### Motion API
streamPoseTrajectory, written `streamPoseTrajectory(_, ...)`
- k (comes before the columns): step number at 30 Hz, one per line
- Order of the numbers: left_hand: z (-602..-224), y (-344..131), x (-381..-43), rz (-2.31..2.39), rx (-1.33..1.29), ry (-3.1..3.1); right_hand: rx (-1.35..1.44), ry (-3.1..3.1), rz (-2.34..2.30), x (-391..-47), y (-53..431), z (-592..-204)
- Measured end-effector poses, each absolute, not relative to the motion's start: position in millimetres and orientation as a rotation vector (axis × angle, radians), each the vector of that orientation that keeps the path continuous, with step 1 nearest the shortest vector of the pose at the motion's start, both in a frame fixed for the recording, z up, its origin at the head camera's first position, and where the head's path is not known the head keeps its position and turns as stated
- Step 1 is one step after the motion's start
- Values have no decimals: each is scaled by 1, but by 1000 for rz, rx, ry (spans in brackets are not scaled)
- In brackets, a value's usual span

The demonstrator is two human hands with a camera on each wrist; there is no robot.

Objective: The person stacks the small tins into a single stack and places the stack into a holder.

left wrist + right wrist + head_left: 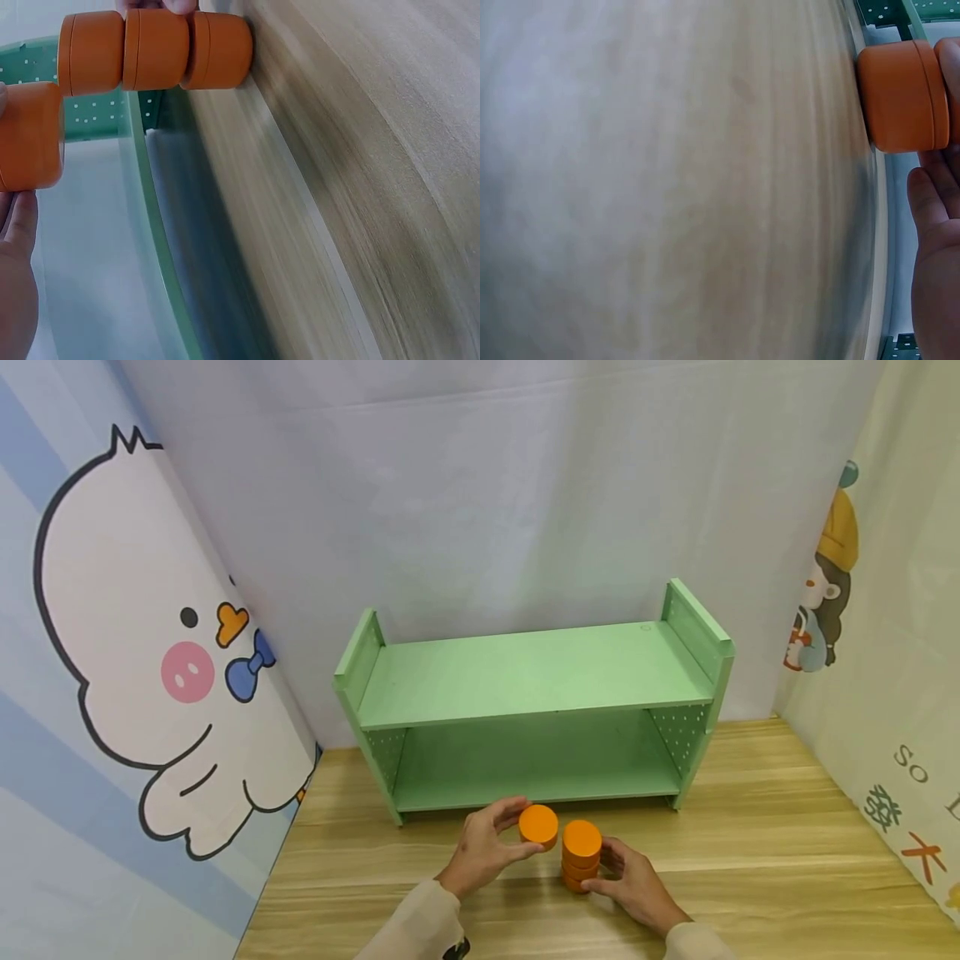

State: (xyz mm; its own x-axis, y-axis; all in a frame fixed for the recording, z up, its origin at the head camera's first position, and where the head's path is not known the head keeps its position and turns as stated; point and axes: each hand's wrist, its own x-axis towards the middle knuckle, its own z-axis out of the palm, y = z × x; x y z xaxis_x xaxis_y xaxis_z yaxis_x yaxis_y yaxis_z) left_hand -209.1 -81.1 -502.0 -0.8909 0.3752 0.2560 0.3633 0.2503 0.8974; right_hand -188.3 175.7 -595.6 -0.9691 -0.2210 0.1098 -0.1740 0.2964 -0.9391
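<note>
My left hand (482, 850) pinches a round orange lidded jar (538, 824) between thumb and fingers, just left of a stack. That stack (581, 852) is three matching orange jars standing upright on the wooden table. In the left wrist view the held jar (30, 135) is apart from the stacked jars (156, 49), about level with the top one. My right hand (636, 887) holds the stack from its right side, thumb in front and fingers behind. The right wrist view shows the bottom jar (901, 96) against the tabletop, with the right hand (939, 262) beside it.
A light green two-tier shelf (540, 681) with raised, perforated side panels stands directly behind the hands. Its lower front edge is close to the jars. The wood-grain table (780, 827) extends to both sides, bordered by printed cloth walls (525, 510).
</note>
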Motion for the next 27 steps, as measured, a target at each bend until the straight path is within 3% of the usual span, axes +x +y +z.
streamPoseTrajectory(27, -500, -61, -209, 1794, 813, 2397, -368, 2501, -1791, -189, 176, -597)
